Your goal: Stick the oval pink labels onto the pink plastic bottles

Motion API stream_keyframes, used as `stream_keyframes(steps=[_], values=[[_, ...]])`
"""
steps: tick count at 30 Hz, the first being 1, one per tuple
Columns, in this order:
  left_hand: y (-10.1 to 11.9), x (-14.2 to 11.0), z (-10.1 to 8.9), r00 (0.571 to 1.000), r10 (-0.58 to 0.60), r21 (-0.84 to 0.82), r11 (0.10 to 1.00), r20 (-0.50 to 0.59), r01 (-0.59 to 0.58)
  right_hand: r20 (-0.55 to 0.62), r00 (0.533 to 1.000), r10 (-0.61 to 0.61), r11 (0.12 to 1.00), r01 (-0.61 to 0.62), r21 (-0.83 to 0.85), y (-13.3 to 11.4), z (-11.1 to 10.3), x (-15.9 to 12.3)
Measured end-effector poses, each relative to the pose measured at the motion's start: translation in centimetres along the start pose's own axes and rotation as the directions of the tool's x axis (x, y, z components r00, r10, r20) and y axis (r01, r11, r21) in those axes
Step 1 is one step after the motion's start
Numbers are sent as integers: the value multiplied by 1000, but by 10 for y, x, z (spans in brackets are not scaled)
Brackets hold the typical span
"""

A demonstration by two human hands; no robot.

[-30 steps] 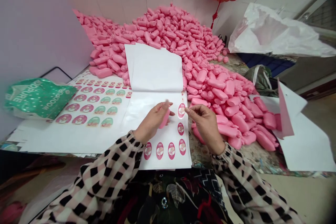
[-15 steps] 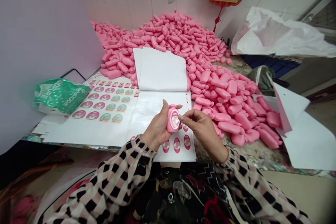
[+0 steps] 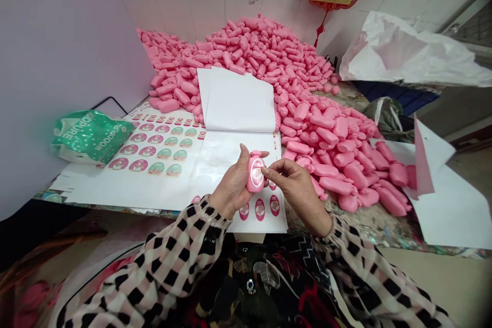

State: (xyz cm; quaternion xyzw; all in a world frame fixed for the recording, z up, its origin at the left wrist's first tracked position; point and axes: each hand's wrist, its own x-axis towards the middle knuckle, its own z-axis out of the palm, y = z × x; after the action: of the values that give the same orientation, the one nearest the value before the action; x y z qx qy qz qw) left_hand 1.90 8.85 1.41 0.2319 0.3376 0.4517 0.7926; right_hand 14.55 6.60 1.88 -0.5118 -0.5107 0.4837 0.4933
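My left hand (image 3: 231, 184) is wrapped round a small pink bottle (image 3: 251, 187), held upright with its front towards me. An oval pink-and-white sticker (image 3: 258, 167) lies on that front and shines in the light. From the right, my right hand (image 3: 298, 187) meets the sticker's edge with thumb and index finger pinched together. Below the bottle lies a sheet of oval stickers (image 3: 260, 209), partly covered by my hands. A blank white backing sheet (image 3: 240, 105) is folded up behind it.
A large heap of pink bottles (image 3: 261, 56) fills the back and right. Sheets of round stickers (image 3: 148, 151) and a green plastic bag (image 3: 92, 136) lie at left. White paper (image 3: 457, 210) hangs over the right edge. A white plastic bag (image 3: 407, 51) stands behind.
The bottle has tilted slightly in my left hand, and the glare on its sticker has shifted. My right fingertips stay at the sticker's edge. The whole view has moved a little.
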Motion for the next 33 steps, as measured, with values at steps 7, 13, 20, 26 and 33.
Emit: stream_keyframes(steps=[7, 13, 20, 26, 33], values=[[8, -8, -12, 971, -194, 163, 972, 136, 171, -22, 1000, -1, 979, -3, -203, 12, -8, 1], [8, -21, -24, 952, -246, 268, 944, 181, 193, 27, 996, -85, 862, 87, -499, 8, -25, 1], [2, -34, -13, 907, -305, 332, 921, 291, 203, -1, 991, 131, 991, -131, -12, 12, -4, -3], [-3, -70, -34, 896, -371, 435, 868, 246, 240, 157, 982, 102, 991, -87, -98, 19, 2, -27], [6, -167, -119, 931, -347, 394, 844, -116, 364, 77, 986, -148, 264, 114, -958, 28, -62, -42]])
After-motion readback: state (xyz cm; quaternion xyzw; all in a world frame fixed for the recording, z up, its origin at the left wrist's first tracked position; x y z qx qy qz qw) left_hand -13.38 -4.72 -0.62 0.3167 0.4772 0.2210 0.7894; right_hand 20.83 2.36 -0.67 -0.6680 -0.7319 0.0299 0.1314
